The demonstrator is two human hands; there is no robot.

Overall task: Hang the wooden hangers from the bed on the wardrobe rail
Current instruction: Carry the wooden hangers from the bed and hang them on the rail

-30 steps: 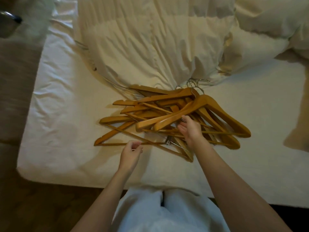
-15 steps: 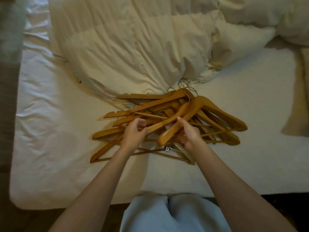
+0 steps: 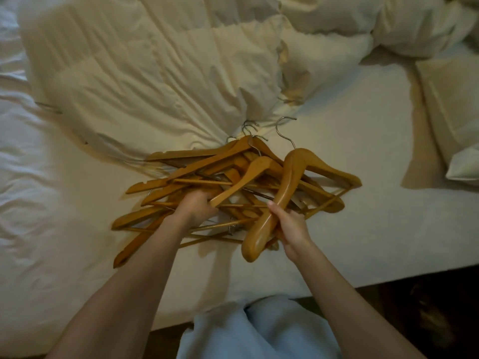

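Note:
A heap of several wooden hangers [image 3: 181,185] with metal hooks lies on the white bed sheet [image 3: 363,203]. My right hand [image 3: 293,226] grips the near arm of one thick wooden hanger [image 3: 287,187], lifted and tilted above the heap, its hook pointing away from me. My left hand [image 3: 197,207] is closed around the near arm of a second hanger [image 3: 248,174] in the middle of the heap. The wardrobe rail is out of view.
A crumpled cream duvet [image 3: 145,73] covers the far half of the bed just behind the hooks. A pillow [image 3: 451,112] lies at the right. The bed's near edge runs in front of my legs in light trousers [image 3: 259,330]; dark floor lies at the lower right.
My right hand has raised its thick hanger off the heap and swung it toward the right. My left hand has moved into the heap and closed on another hanger.

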